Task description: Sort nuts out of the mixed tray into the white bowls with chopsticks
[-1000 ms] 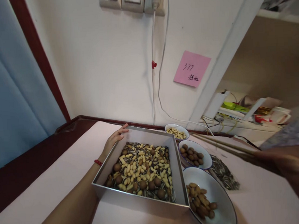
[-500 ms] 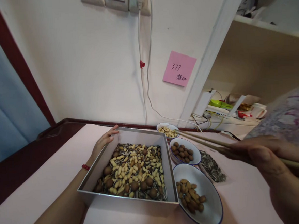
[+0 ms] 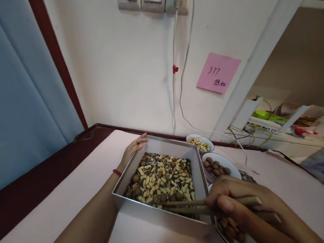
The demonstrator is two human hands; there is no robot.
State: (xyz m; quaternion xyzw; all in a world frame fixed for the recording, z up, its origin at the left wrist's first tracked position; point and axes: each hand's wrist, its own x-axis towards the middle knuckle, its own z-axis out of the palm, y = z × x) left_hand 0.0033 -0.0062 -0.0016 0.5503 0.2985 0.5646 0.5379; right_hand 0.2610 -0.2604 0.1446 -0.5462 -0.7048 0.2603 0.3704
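Note:
A silver-rimmed box [image 3: 146, 211] holds a mix of peanuts in shells [image 3: 155, 177], striped sunflower seeds, almonds and round brown nuts [image 3: 135, 178]. At its far left corner my left hand [image 3: 133, 147] holds the rim, fingertips over the edge and thumb hidden. My right hand [image 3: 244, 193] grips a pair of wooden chopsticks [image 3: 184, 203], reaching over the box's right wall. Their tips are down among the nuts near the front wall; whether they pinch a nut I cannot tell. Below my right hand, almonds [image 3: 230, 229] lie in a partly hidden bowl.
Right of the box stand a white bowl [image 3: 231, 164] of round brown nuts and, behind it, a bowl [image 3: 191, 137] of peanuts. Sunflower seeds [image 3: 247, 176] lie partly behind my right hand. A white cable [image 3: 207, 131] runs down the wall onto the table.
My right hand has moved left with the chopsticks, from over the bowls to inside the box. My left hand stays at the box. The view has shifted left.

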